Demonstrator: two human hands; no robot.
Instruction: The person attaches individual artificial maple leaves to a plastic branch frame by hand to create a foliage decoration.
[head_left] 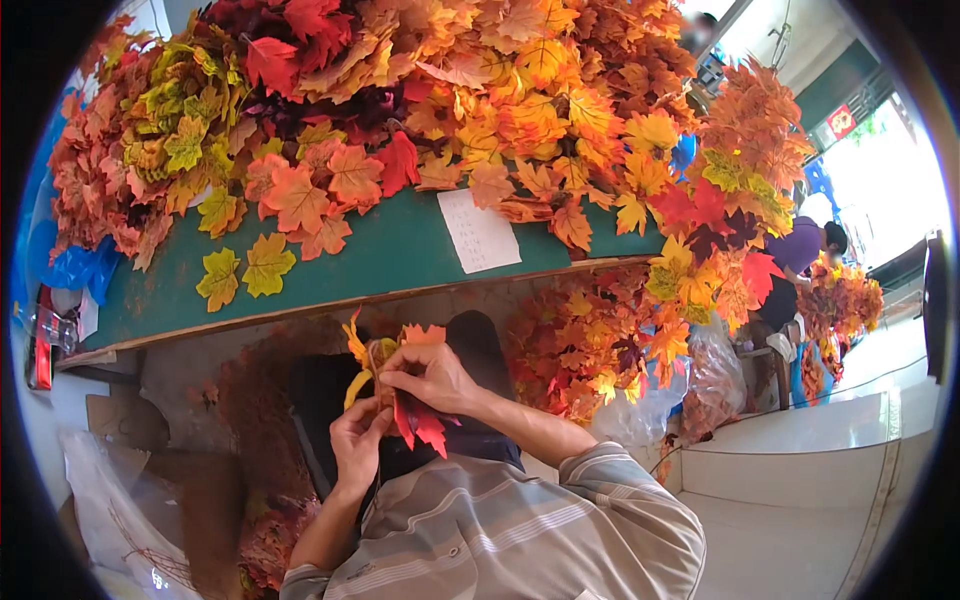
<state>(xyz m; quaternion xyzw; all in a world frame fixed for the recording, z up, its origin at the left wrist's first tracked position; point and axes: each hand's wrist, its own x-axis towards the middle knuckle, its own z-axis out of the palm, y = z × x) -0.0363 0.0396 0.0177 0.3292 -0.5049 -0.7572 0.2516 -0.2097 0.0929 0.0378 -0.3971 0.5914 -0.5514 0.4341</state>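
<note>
Over my lap, both hands work on one small bunch of artificial maple leaves. My right hand (436, 376) is closed in a pinch on its brown stem, near the top. Just below it and to the left, my left hand (357, 438) pinches the lower end of that stem. A red leaf (422, 424) hangs under my right hand, and an orange leaf (424, 335) sticks up behind it. Yellow leaves (356, 344) stand out on the left side. My fingers cover where the leaves join the stem.
A green table (370, 244) ahead bears heaped artificial leaves (520, 90) and a paper slip (479, 232). More leaves (600, 345) hang right of my knees. Clear plastic bags (120, 510) lie at lower left. Farther right, a person in purple (797, 245) bends forward.
</note>
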